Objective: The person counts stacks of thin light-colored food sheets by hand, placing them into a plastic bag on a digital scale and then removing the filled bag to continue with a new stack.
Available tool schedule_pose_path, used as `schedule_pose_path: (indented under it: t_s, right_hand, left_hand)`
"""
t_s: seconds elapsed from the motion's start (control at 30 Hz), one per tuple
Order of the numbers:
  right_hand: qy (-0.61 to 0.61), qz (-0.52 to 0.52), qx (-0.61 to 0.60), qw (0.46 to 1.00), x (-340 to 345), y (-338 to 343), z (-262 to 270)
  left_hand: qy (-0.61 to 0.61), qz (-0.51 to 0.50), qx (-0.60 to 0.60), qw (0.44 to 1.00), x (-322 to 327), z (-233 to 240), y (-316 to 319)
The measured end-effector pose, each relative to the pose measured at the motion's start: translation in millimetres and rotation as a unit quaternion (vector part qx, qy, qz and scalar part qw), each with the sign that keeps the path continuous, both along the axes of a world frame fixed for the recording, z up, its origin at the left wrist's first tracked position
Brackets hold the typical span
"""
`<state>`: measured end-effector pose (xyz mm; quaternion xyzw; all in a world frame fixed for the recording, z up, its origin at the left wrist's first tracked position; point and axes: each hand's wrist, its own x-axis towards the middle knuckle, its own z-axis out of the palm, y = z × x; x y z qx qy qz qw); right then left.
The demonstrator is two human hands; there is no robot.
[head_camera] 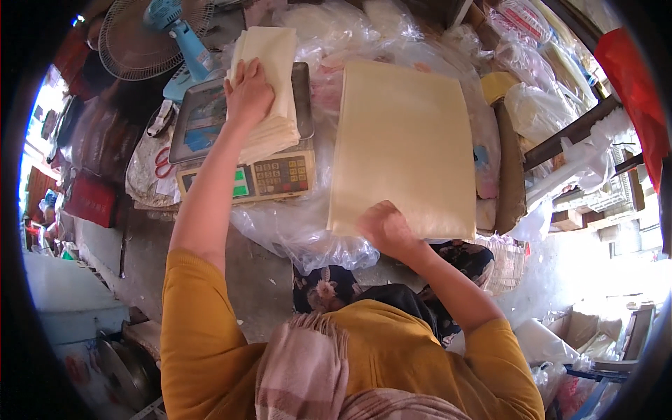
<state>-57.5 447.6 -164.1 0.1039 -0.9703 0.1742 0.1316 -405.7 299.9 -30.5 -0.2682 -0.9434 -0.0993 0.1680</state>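
Observation:
My left hand [249,97] lies palm down with fingers spread on a folded stack of thin cream sheets [268,52]. That stack sits on the metal pan [302,100] of a digital scale [286,176] with a keypad and a green lit display. To the right, a large flat stack of cream sheets [404,147] rests on clear plastic. My right hand [386,226], slightly blurred, is at the near edge of this large stack with its fingers curled in. Whether it pinches a sheet cannot be told.
A blue electric fan [191,50] stands behind the scale at the left. Red-handled scissors [163,161] lie left of the scale. Clear plastic bags [336,31] are heaped behind the stacks. A cardboard box wall [509,173] and a dark metal bar [572,134] are at the right.

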Motion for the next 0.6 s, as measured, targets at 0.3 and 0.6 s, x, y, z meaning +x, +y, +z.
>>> schedule_pose_path:
  t_s: [0.3,0.6]
  right_hand:
    - [-0.053,0.017,0.206,0.977,-18,-33,19]
    - [-0.03,-0.229,-0.29,0.929,-3,61,59]
  left_hand:
    - [0.204,-0.135,0.174,0.954,84,32,-6]
    - [-0.208,-0.375,0.213,0.878,238,-99,-6]
